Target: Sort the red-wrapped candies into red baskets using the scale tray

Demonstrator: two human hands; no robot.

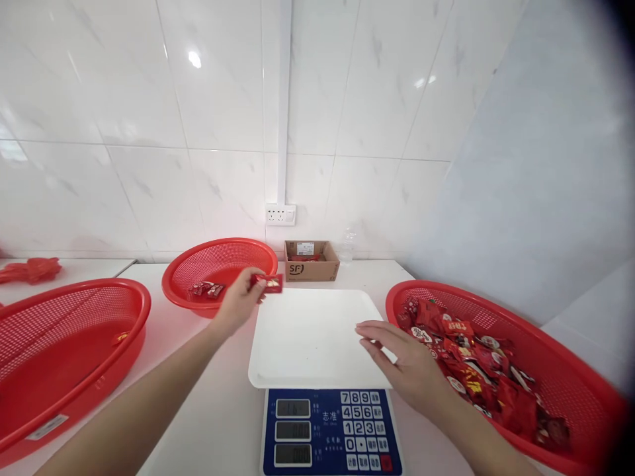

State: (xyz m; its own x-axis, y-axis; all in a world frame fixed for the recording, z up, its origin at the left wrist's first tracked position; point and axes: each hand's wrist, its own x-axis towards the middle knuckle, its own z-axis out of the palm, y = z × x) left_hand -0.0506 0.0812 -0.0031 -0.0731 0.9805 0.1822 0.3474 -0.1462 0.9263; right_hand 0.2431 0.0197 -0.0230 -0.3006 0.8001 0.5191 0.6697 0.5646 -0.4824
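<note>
Between the thumb and fingers of my left hand (pixel 241 295) is a small red wrapped packet (pixel 272 283), held over the far left corner of the scale's tray. My right hand (pixel 404 350) hovers at the right side of the white weighing tray (pixel 312 337), thumb and fingers a little apart, with nothing seen in it. Below the tray sits the scale's blue panel (pixel 331 433) with its keys and displays. Just behind my left hand, a round red basket (pixel 173 274) contains a few small red packets (pixel 207 289).
On the right, a large red basket (pixel 570 350) holds many red wrapped packets (pixel 471 357). Another red basket (pixel 119 291) stands at left with one small orange-red packet (pixel 120 338). A cardboard box (pixel 322 270) and a clear bottle (pixel 347 246) are by the wall.
</note>
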